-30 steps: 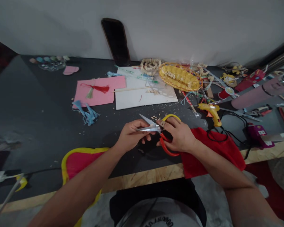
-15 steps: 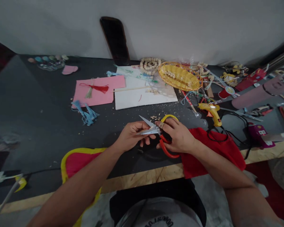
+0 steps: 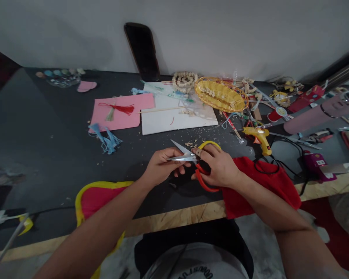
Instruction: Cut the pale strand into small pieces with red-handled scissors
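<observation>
head | right hand (image 3: 222, 166) grips spread scissors (image 3: 193, 157) | left hand (image 3: 159, 166) at blades (image 3: 182, 158), can't tell its hold

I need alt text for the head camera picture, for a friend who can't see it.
A person's right hand holds open scissors pointing toward the left hand, above a dark worktop. Beyond lie a red tassel on pink paper, a white board and a yellow basket; a glue gun and red cloth are to the right.
</observation>
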Action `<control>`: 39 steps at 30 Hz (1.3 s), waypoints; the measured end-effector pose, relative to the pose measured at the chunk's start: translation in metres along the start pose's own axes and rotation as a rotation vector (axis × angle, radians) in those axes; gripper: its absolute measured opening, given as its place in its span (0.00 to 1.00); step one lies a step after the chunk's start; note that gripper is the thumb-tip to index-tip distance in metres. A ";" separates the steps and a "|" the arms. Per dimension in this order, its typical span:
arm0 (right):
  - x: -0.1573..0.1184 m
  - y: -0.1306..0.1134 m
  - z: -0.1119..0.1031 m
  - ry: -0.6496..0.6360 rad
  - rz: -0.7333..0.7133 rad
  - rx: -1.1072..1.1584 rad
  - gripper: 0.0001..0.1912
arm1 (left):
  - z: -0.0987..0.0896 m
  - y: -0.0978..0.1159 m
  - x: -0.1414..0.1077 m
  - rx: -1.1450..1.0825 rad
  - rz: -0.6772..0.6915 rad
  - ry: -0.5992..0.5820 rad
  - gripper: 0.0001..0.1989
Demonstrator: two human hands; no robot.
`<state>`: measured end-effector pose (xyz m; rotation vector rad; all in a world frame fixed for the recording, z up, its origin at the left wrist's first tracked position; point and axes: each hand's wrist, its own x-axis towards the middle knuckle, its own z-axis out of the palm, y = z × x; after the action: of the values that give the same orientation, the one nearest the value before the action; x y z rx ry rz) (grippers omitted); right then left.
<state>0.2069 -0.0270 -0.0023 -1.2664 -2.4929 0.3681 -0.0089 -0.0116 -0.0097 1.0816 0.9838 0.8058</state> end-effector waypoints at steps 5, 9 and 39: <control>0.001 0.002 -0.001 -0.010 -0.015 -0.023 0.39 | 0.002 0.003 -0.001 0.013 -0.066 -0.012 0.13; 0.001 0.004 -0.001 -0.019 -0.032 0.006 0.38 | 0.002 0.005 -0.001 0.045 -0.087 -0.025 0.14; 0.002 0.006 0.003 -0.021 -0.041 0.004 0.39 | 0.006 0.008 0.000 0.076 -0.082 -0.008 0.12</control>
<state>0.2087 -0.0223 -0.0072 -1.2141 -2.5304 0.3780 -0.0036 -0.0111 -0.0007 1.1017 1.0522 0.7020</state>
